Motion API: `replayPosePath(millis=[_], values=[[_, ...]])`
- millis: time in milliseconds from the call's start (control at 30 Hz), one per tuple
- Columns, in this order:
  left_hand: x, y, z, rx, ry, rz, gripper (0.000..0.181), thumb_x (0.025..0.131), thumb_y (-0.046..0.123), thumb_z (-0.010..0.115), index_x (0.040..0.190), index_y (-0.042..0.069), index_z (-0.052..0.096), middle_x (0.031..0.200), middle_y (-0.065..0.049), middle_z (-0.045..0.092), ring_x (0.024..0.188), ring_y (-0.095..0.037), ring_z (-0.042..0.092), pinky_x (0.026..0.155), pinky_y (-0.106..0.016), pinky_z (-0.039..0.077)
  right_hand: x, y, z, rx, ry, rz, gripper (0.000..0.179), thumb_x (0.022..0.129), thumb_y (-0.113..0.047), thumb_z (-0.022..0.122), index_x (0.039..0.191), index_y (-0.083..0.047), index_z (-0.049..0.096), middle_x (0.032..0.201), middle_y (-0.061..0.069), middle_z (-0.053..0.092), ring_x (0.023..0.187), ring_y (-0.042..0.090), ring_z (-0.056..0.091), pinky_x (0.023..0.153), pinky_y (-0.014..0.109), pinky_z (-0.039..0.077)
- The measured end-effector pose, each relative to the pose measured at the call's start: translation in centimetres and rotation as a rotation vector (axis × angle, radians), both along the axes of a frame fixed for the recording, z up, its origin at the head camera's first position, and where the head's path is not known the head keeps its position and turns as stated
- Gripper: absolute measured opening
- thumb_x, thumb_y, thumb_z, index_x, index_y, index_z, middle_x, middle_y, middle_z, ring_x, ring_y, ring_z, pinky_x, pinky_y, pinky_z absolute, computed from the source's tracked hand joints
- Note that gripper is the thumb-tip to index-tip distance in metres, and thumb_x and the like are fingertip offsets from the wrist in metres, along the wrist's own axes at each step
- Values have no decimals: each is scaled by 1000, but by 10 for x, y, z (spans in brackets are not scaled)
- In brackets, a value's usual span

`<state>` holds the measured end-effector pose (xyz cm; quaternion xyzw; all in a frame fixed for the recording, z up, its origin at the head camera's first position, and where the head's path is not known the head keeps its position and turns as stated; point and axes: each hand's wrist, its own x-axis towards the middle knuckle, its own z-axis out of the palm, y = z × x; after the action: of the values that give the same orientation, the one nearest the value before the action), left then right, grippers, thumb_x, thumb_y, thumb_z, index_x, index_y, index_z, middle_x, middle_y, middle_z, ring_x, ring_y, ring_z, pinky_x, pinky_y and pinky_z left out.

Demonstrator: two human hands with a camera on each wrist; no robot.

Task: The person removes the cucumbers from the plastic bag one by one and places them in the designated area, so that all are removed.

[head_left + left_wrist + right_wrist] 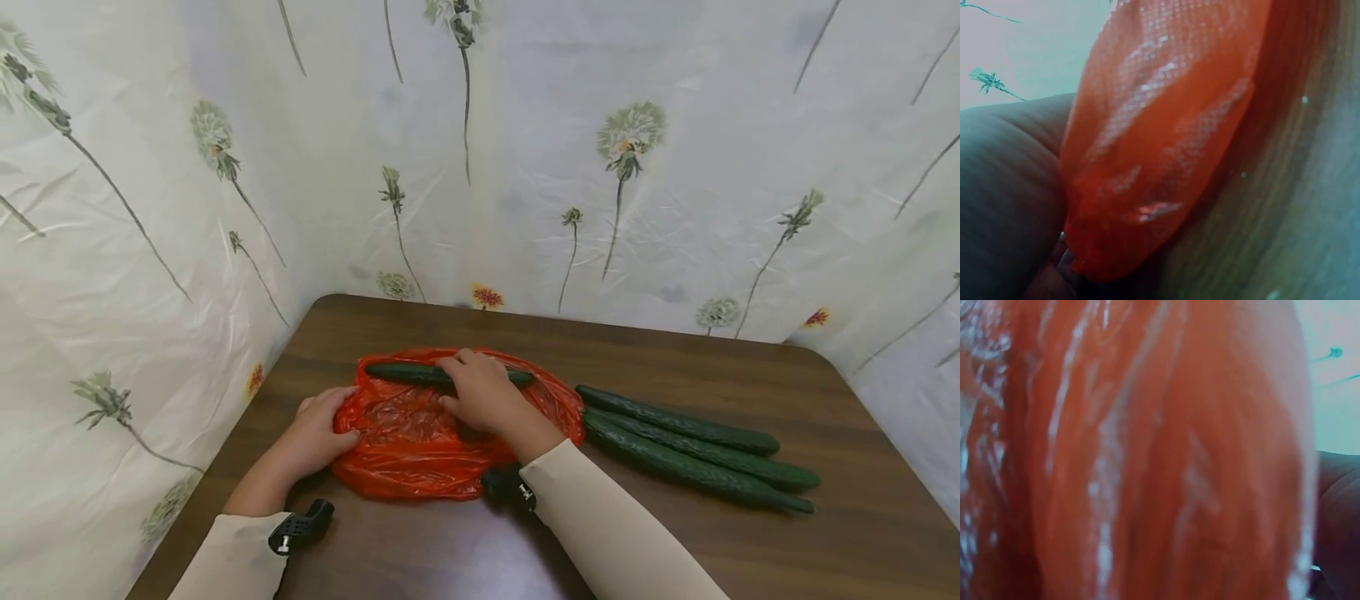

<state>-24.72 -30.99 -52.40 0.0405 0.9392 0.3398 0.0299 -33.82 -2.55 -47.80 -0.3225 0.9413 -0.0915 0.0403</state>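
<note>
A red plastic bag [420, 481] lies spread on the brown table with its mouth open upward. One long green cucumber [407, 373] lies across the far part of the bag. My right hand [483, 393] holds this cucumber from above near its right half, covering part of it. At the bag's left edge, my left hand [318, 433] grips the plastic between thumb and fingers. The left wrist view has the bag [1154, 137] bulging beside the hand. Crinkled red plastic [1166, 450] fills most of the right wrist view, and the cucumber is hidden there.
Three more cucumbers [701, 454] lie side by side on the table, right of the bag and close to its edge. A flower-patterned cloth [525, 150] hangs behind the table [847, 417] and along its left. Black wrist cameras [302, 527] sit on both sleeves.
</note>
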Motion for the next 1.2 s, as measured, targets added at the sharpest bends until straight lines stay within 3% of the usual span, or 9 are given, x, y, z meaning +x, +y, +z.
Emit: replayPosePath(millis=[400,700,1000,1200], values=[[-1,1,0,3,7,0,72,90,19,73,155,3,46,159,-20,45,139,-45,35,113,-65,35,-6,-3,-9,19,28,-60,60,99,-36,71,154,-19,51,149,7,54,138,31,52,115,57,42],[0,2,-1,-1,6,2,72,90,19,73,155,3,46,158,-21,45,139,-46,35,113,-66,35,-11,-3,-15,37,36,-69,55,104,-29,63,156,-20,49,152,6,57,140,30,54,119,54,39],[2,1,-1,-1,-5,10,72,90,19,73,155,4,46,160,-21,44,139,-45,34,113,-66,35,-10,-6,-23,69,84,-77,47,106,-24,61,152,-20,54,143,6,62,129,30,59,112,52,46],[1,0,1,3,11,3,72,90,19,73,155,4,47,159,-21,45,139,-46,34,113,-65,35,-8,-4,-23,97,102,-76,54,102,-12,66,153,-21,51,142,7,63,127,31,60,110,53,47]])
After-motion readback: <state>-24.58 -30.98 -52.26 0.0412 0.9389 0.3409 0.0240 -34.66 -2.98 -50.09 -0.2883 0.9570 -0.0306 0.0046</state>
